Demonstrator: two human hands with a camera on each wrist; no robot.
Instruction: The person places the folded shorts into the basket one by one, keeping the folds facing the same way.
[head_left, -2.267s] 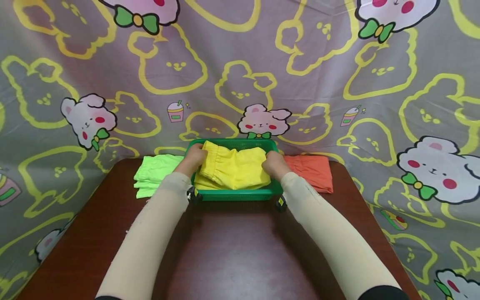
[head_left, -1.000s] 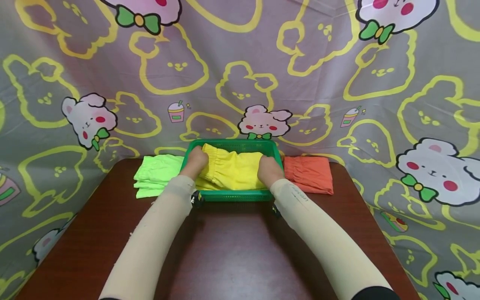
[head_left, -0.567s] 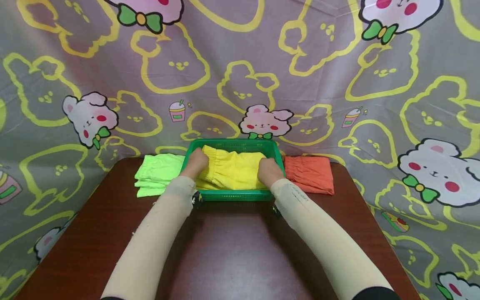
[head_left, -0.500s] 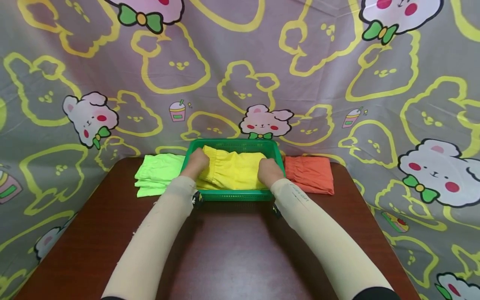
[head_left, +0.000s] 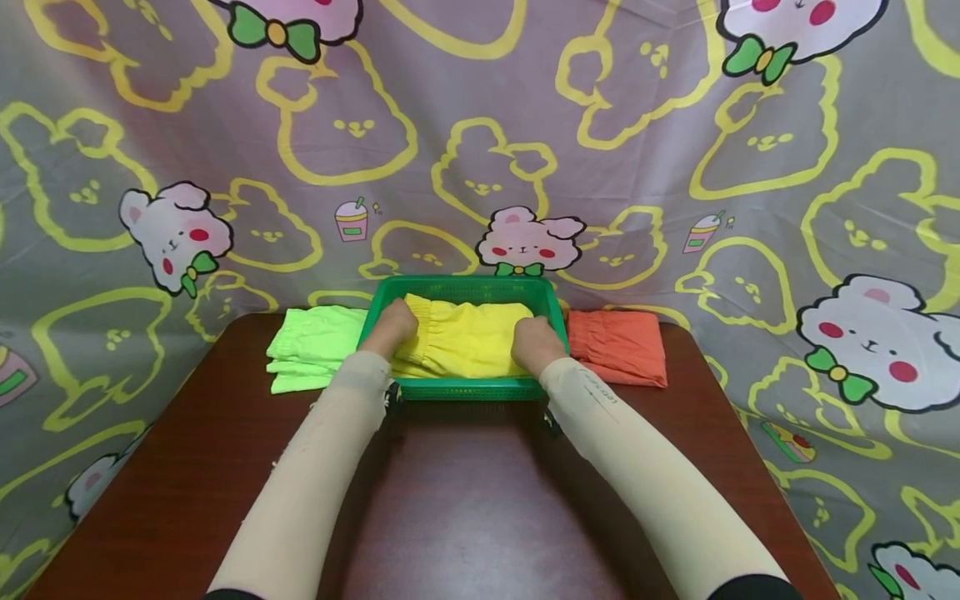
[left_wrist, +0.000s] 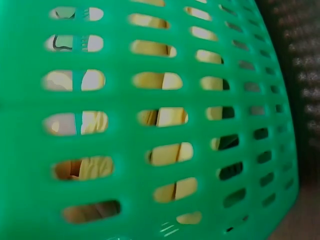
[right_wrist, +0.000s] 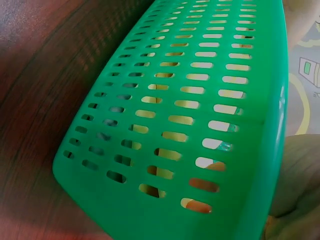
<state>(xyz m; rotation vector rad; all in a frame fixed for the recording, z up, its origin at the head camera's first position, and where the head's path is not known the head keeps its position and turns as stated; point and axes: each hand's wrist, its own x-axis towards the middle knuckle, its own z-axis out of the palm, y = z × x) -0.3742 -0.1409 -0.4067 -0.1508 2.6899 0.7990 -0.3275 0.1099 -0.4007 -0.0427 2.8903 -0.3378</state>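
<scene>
A folded yellow garment (head_left: 476,337) with a gathered elastic waistband lies inside the green plastic basket (head_left: 480,388). At its left end, my left hand (head_left: 396,323) grips the waistband side. My right hand (head_left: 534,340) holds the opposite end, inside the basket's right wall. Fingertips of both hands are hidden in the head view. More yellow fabric shows underneath. The left wrist view is filled by the slotted basket wall (left_wrist: 122,100), with pale yellow cloth behind the slots. In the right wrist view, part of my right hand (right_wrist: 300,185) shows beyond the basket rim (right_wrist: 277,115).
Folded neon green garments (head_left: 311,346) are stacked left of the basket. On its right lies a folded orange-red garment (head_left: 618,346). All stand near the back edge of the dark wooden table (head_left: 465,492), before a patterned cloth backdrop (head_left: 645,108).
Both hands have lowered the yellow garment deeper into the basket, and the right hand has shifted inward to the left. Over the last half second they have barely moved.
</scene>
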